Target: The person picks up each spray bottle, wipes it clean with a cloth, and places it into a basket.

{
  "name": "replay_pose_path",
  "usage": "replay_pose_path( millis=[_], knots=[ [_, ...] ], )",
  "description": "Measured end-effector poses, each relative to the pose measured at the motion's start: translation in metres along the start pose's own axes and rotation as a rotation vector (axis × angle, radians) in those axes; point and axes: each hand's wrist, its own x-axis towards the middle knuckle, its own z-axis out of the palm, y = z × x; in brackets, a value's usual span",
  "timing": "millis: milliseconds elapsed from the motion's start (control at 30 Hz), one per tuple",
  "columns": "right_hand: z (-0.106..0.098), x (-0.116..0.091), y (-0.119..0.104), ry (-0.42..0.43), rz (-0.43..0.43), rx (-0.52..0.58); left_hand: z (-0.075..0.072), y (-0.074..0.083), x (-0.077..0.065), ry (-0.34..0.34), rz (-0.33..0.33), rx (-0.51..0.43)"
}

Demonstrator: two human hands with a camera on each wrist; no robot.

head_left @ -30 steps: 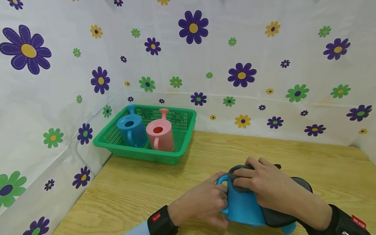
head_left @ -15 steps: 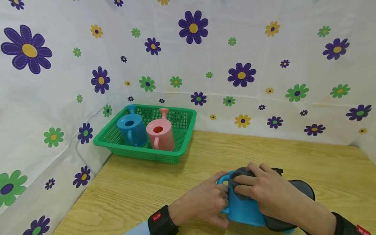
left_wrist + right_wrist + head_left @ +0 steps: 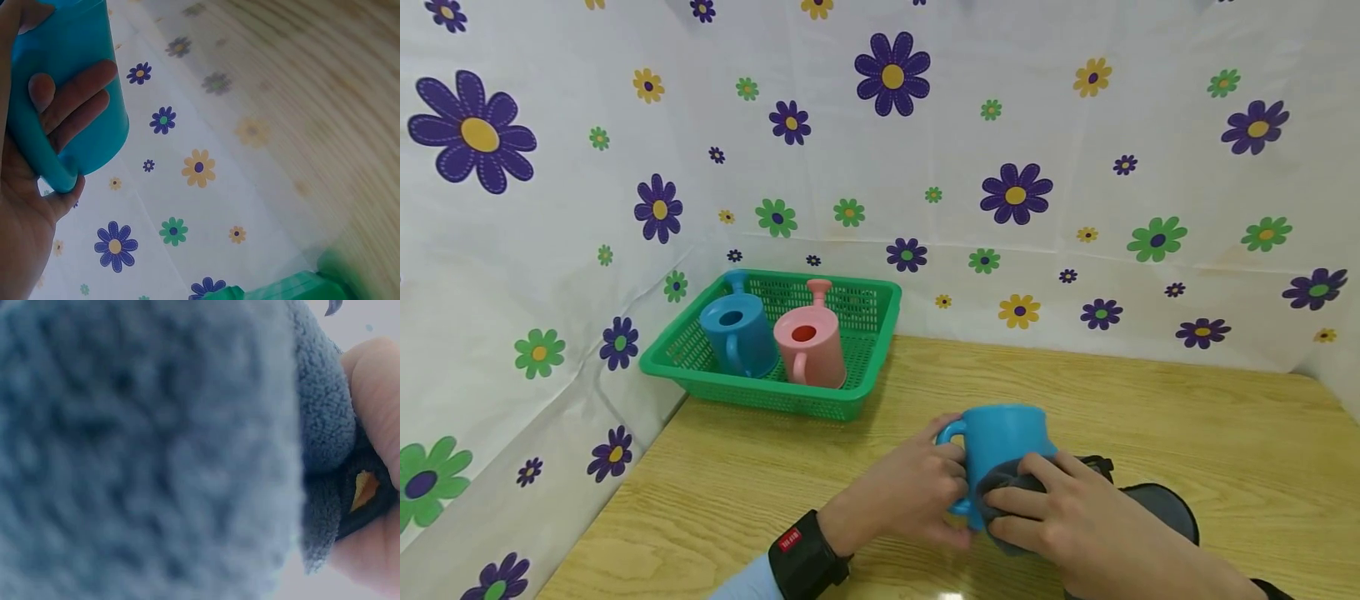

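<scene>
My left hand (image 3: 917, 487) grips the handle of a blue watering can (image 3: 1003, 433). In the left wrist view, fingers of that hand (image 3: 28, 206) pass through the handle and lie against the can's side (image 3: 103, 134). My right hand (image 3: 1067, 521) holds a dark grey cloth (image 3: 1165, 510) with black edging and presses a bunched part of it to the can's lower side. The can's spout is hidden behind the right hand and cloth. Fuzzy cloth (image 3: 144, 450) fills most of the right wrist view, with fingers (image 3: 378, 394) at its right edge.
A green basket (image 3: 760, 398) stands at the back left of the wooden table (image 3: 760, 475). Inside it are another blue watering can (image 3: 748, 342) and a pink watering can (image 3: 820, 350), both upright. A white flower-print sheet (image 3: 820, 150) hangs behind and at the left.
The blue watering can has turned and risen slightly, showing more of its side. My right hand has slid the cloth from near its upper end down to the lower part.
</scene>
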Motion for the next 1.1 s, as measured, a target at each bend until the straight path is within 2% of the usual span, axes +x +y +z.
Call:
replay_pose_path(
  millis=[233, 467, 867, 967, 1100],
  knots=[
    [0.0028, -0.0006, -0.0036, 0.029, -0.055, -0.052, 0.0, -0.0038, -0.0028, -0.004, -0.021, -0.001],
    [0.0014, -0.0009, -0.0042, 0.013, -0.041, -0.045, -0.0016, -0.0047, -0.0042, -0.006, -0.027, 0.006],
    [0.0006, -0.0014, -0.0035, 0.06, -0.03, -0.073, -0.002, -0.0038, -0.0067, -0.02, -0.035, 0.015],
    [0.0, -0.0007, -0.0033, 0.081, -0.024, -0.084, -0.0021, -0.0036, -0.0075, -0.01, -0.035, 0.002],
    [-0.0009, -0.0015, -0.0028, 0.066, -0.01, -0.077, -0.0013, -0.0029, -0.0087, 0.007, -0.038, -0.027]
  ],
)
